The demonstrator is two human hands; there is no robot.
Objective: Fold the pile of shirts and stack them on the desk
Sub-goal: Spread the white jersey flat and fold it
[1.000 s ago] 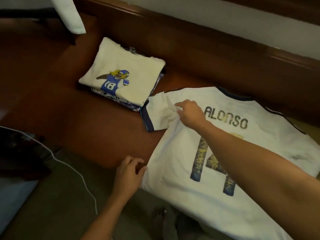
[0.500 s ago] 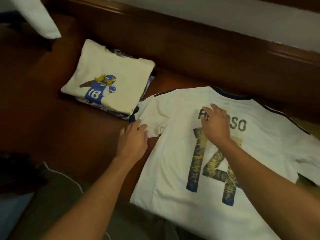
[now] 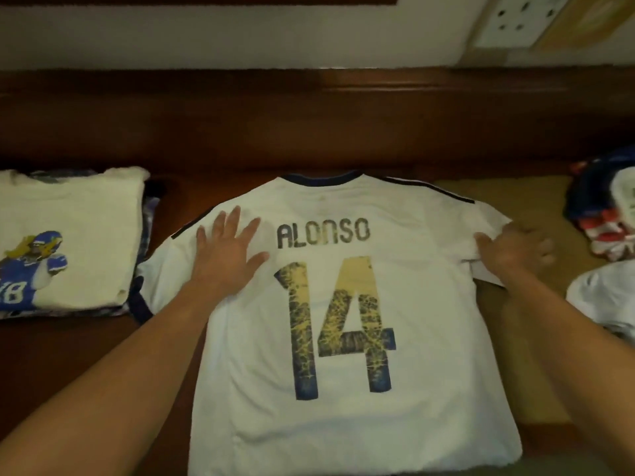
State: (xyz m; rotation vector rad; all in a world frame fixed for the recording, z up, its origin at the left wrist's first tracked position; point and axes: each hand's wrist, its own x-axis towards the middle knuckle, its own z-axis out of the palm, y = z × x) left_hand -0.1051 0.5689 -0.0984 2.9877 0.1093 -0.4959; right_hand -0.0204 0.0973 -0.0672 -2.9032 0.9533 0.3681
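Head view: the white jersey (image 3: 429, 304) lies back-up in the middle of the counter (image 3: 62, 348), collar toward the far edge and hem at the near edge, spread flat so its sides can be folded in. The left hand (image 3: 226, 255) lies on the jersey's left shoulder, fingers (image 3: 236, 218) straight and splayed wide, probably to pin the cloth against sliding. The right hand (image 3: 512, 249) is at the right sleeve (image 3: 481, 218); blur hides whether its fingers pinch the sleeve or only rest there. The folded stack (image 3: 79, 235) sits toward the left end, the unfolded pile (image 3: 604, 214) toward the right end.
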